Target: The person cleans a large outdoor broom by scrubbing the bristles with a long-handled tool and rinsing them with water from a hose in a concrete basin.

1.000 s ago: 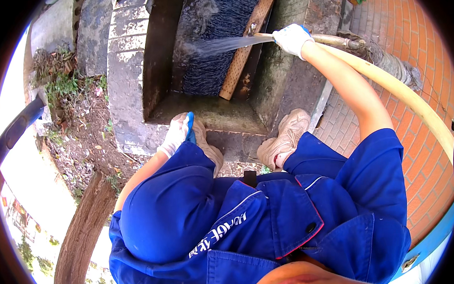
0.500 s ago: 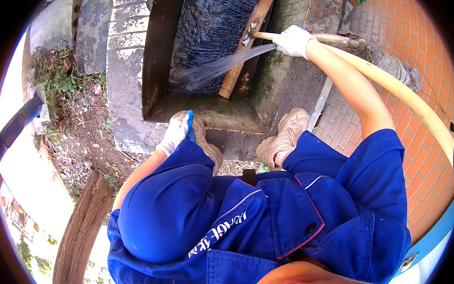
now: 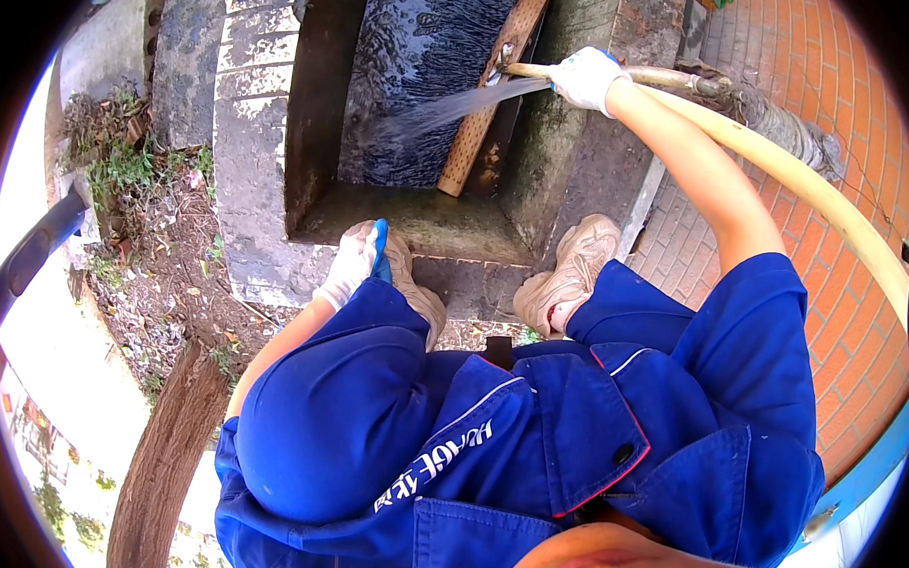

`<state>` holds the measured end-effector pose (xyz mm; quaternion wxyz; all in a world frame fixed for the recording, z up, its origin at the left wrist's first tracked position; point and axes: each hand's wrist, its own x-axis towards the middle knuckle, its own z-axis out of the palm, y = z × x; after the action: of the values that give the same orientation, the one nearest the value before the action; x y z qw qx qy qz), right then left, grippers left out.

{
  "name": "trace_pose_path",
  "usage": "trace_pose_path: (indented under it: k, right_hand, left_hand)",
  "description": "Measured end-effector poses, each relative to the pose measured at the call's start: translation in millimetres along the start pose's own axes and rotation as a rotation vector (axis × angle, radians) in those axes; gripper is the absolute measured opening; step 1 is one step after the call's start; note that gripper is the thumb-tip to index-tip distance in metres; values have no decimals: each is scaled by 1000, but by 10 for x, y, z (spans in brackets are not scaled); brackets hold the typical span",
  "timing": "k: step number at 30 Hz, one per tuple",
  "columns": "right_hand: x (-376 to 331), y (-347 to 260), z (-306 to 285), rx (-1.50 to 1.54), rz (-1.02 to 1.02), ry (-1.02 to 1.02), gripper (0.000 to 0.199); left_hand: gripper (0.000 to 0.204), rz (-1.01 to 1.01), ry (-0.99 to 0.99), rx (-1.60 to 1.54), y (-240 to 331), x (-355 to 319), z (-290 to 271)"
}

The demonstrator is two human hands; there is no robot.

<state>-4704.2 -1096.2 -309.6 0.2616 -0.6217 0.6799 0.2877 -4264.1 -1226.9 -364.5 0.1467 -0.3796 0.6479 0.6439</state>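
My right hand (image 3: 587,78), in a white glove with blue on it, is closed round the end of a cream-yellow hose (image 3: 770,145). A fan of water (image 3: 450,114) sprays leftward from it into a stone trough (image 3: 417,223). Dark rippling water (image 3: 402,62) lies inside the trough. The spray passes over a wooden plank (image 3: 480,135) that slants down into the trough. Beside my left shoe (image 3: 411,283) hangs my left hand (image 3: 352,265), in a similar glove. It appears empty, its fingers loosely stretched out over the shoe.
Behind my right hand a pipe (image 3: 672,79) runs across to a metal fitting (image 3: 500,60) by the plank; grey wrapping (image 3: 790,130) covers its right part. Brick paving (image 3: 822,77) lies to the right. Soil with weeds (image 3: 167,214) and a tree trunk (image 3: 168,454) are at the left.
My right hand has shifted slightly upward and tilted. The water jet now lands a little higher in the trough. My left hand has stayed in place.
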Motion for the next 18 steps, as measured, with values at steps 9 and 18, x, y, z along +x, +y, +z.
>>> trace_pose_path:
  k: [9, 18]
  right_hand:
    - [212, 146, 355, 12, 216, 108, 21]
    - [287, 248, 213, 50, 450, 185, 23]
  left_hand:
    - [40, 264, 85, 199, 16, 23, 13]
    - [39, 7, -18, 28, 27, -13, -12]
